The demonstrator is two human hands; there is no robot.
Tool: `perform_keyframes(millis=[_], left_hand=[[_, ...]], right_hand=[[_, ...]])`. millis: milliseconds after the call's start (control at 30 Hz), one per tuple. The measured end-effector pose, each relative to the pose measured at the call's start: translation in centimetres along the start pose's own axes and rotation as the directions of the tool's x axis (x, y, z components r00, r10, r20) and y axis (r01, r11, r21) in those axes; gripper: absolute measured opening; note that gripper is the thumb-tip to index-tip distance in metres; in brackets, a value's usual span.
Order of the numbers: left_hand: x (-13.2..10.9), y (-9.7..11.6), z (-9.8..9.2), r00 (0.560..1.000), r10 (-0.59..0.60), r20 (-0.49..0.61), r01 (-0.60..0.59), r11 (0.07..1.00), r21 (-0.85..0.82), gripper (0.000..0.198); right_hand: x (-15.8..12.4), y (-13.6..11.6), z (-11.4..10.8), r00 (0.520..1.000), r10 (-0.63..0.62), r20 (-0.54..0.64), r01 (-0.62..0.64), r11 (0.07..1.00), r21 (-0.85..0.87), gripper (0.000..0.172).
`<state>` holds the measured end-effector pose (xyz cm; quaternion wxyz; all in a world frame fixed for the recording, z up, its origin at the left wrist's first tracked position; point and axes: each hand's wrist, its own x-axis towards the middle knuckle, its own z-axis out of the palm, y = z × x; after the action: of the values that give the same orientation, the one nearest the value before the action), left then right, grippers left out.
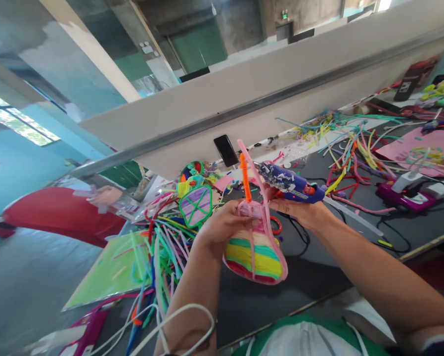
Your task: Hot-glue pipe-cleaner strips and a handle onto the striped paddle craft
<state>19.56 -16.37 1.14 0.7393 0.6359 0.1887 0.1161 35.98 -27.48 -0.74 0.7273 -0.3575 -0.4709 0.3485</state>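
Clamped in my left hand (222, 226) is the striped pipe-cleaner piece (257, 254), its orange stick (245, 183) just above my fingers. Right hand (299, 207) grips the glue gun (290, 184); I'd judge a steady nozzle and small dabs best.

A striped pipe-cleaner craft piece (257, 247) is gripped by the left hand (225, 225), while a blue glue gun (290, 184) is held against it by the right hand (299, 207) above the dark table (318, 277).

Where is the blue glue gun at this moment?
In the head view, the blue glue gun is right of centre, held in the right hand, its nozzle beside the striped pipe-cleaner piece.
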Motion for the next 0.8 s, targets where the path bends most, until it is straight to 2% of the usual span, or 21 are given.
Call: perform_keyframes(millis=[133,333,567,733,800], left_hand=[[0.1,0.0,0.2,1.0,0.007,0.028,-0.006,1.0,-0.014,0.019],[-0.1,0.4,0.7,0.999,-0.011,0.031,0.011,1.0,-0.017,0.021],[0.0,0.1,0.7,1.0,0.014,-0.001,-0.014,0.999,0.032,0.021],[-0.1,0.3,0.4,0.999,-0.003,-0.047,0.003,1.0,-0.005,0.024],[-0.1,0.5,0.2,0.998,-0.004,-0.066,0.002,1.0,-0.021,0.024]], right_hand=[[0.1,-0.6,0.2,1.0,0.03,-0.009,-0.031,0.994,-0.106,0.016],[0.0,-0.8,0.6,0.993,0.079,-0.087,-0.087,0.991,-0.098,0.019],[0.1,-0.3,0.9,0.99,0.048,-0.131,-0.062,0.993,-0.104,0.02],[-0.2,0.1,1.2,0.97,-0.012,-0.244,0.031,0.997,0.076,0.019],[-0.6,0.7,1.2,0.941,0.045,-0.337,0.038,0.971,0.237,0.016]])
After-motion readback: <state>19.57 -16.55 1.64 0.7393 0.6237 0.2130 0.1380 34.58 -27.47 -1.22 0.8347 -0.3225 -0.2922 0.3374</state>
